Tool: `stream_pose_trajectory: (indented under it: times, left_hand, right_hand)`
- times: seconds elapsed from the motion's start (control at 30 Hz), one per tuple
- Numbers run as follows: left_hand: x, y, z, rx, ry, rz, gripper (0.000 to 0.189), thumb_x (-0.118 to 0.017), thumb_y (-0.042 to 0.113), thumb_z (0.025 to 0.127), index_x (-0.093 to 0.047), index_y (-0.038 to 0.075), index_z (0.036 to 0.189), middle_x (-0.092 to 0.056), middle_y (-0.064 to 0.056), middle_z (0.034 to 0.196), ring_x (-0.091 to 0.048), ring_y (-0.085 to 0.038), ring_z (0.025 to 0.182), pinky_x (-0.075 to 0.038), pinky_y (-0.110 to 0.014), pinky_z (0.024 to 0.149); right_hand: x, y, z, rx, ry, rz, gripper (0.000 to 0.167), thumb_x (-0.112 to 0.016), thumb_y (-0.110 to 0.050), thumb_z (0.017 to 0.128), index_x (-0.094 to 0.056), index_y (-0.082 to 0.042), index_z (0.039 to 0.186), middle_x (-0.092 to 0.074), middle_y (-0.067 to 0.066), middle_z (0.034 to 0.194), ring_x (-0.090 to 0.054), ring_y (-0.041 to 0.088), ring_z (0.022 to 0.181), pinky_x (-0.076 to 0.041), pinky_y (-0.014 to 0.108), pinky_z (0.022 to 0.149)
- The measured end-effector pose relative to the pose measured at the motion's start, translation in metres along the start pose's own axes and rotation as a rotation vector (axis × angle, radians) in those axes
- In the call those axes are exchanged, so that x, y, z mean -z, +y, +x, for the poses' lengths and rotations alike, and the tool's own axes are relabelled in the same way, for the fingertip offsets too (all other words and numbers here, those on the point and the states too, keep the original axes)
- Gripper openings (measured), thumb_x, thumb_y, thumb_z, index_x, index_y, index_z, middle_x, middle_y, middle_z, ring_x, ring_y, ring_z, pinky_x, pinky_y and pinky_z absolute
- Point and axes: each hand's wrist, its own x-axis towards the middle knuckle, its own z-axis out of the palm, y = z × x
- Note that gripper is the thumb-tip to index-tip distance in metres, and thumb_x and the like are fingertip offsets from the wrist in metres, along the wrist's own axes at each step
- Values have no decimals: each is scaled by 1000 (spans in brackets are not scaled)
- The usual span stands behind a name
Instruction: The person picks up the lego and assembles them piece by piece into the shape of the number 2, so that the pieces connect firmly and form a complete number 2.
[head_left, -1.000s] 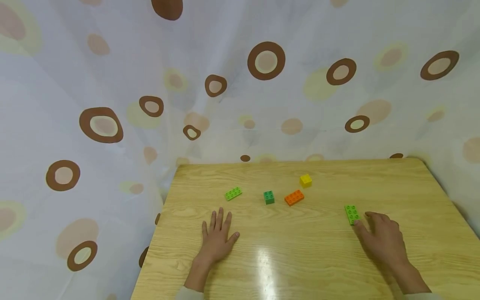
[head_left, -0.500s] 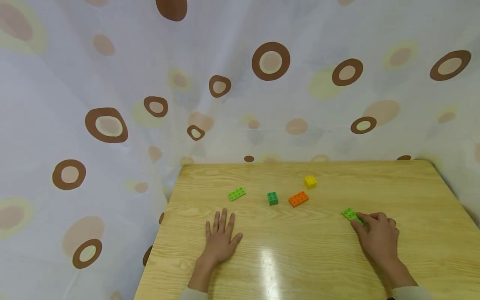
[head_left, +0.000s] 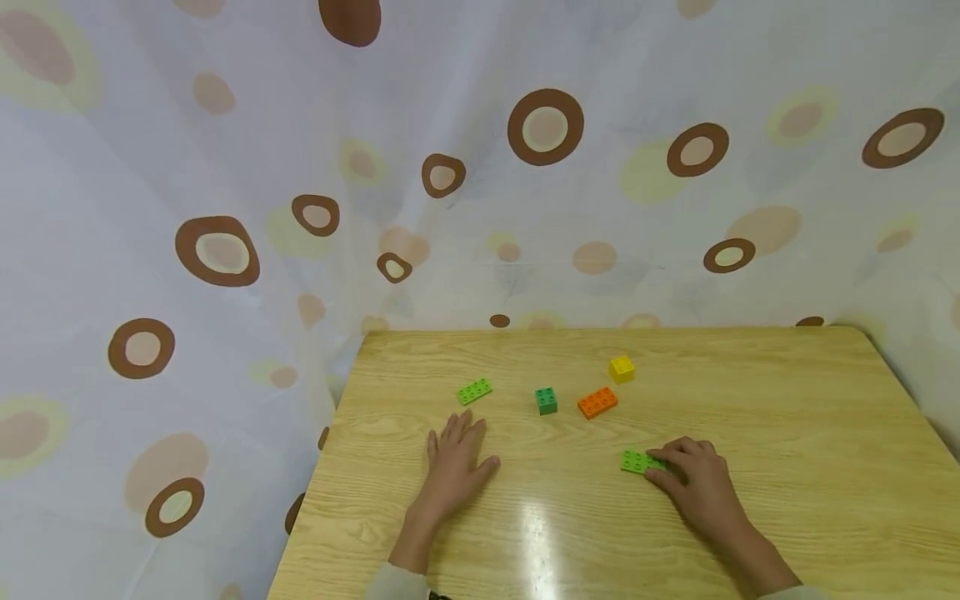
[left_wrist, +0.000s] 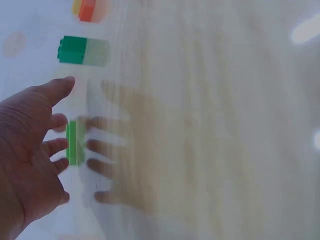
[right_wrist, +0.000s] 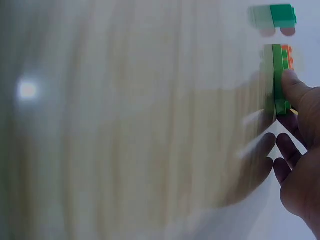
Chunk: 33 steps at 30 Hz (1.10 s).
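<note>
Thumb and index finger of my right hand [head_left: 701,492] pinch one end of a flat light-green toy brick [head_left: 636,461], low over the table. In the right wrist view the light-green brick [right_wrist: 278,75] shows its long side, the thumb on its studded face. My left hand [head_left: 452,468] has its fingers spread and holds nothing. Its fingertips are just short of a second light-green brick [head_left: 475,392]. The left wrist view shows this second brick [left_wrist: 73,142] beyond the fingers, and the hand raised above its reflection.
A dark-green square brick [head_left: 546,401] sits mid-table, with an orange brick [head_left: 597,402] to its right. Behind these is a yellow brick [head_left: 622,369]. The shiny wooden table [head_left: 787,392] ends against a spotted curtain [head_left: 465,108] at the back and left.
My right hand took hold of the right-hand light-green brick, turned it and brought it left toward the middle. The left hand lifted and shifted slightly forward and right.
</note>
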Motion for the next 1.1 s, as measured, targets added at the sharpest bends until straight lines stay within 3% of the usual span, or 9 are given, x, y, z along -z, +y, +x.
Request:
stream_pose_trajectory:
  times: [0.1, 0.23, 0.4, 0.63, 0.9, 1.1]
  left_hand:
    - [-8, 13, 27, -33, -5, -53, 71, -72, 39, 102, -43, 10, 161, -36, -13, 169, -27, -35, 159, -6, -70, 124]
    - [-21, 28, 61, -32, -21, -134, 80, -75, 38, 100, -35, 14, 165, -39, -9, 167, -35, -33, 155, -18, -66, 124]
    - [-36, 32, 84, -23, -7, -197, 84, -78, 38, 98, -34, 13, 165, -47, -9, 161, -40, -33, 151, -26, -67, 120]
    - [-48, 28, 99, -34, 50, -179, 42, -76, 37, 99, -68, 13, 133, -69, 0, 131, -52, -27, 131, -35, -54, 109]
    - [-53, 37, 106, -80, 58, -124, 56, -81, 43, 95, -64, 17, 142, -69, 2, 133, -56, -24, 128, -39, -50, 105]
    - [-52, 52, 101, -134, 60, -129, 40, -77, 42, 98, -72, 20, 131, -73, 6, 122, -61, -18, 120, -42, -47, 106]
  right_hand:
    - [-8, -9, 0, 34, -12, 36, 27, -88, -17, 86, -82, -11, 112, -69, -2, 105, -56, 27, 102, -39, 50, 84]
    - [-25, -19, 0, 57, -31, 71, 28, -89, -18, 85, -83, -14, 111, -67, -7, 106, -54, 17, 98, -37, 44, 84]
    - [-38, -28, -1, 74, -41, 101, 28, -90, -22, 84, -83, -19, 111, -65, -10, 105, -56, 14, 97, -32, 37, 80]
    - [-36, -30, 1, 60, -49, 110, 28, -90, -22, 84, -82, -21, 111, -65, -12, 106, -58, 15, 99, -31, 38, 81]
    - [-32, -28, 2, 53, -45, 94, 28, -91, -23, 83, -82, -22, 110, -65, -13, 105, -58, 14, 99, -32, 38, 81]
    - [-32, -27, 1, 61, -45, 89, 28, -90, -25, 85, -82, -23, 111, -64, -15, 106, -58, 14, 100, -31, 36, 81]
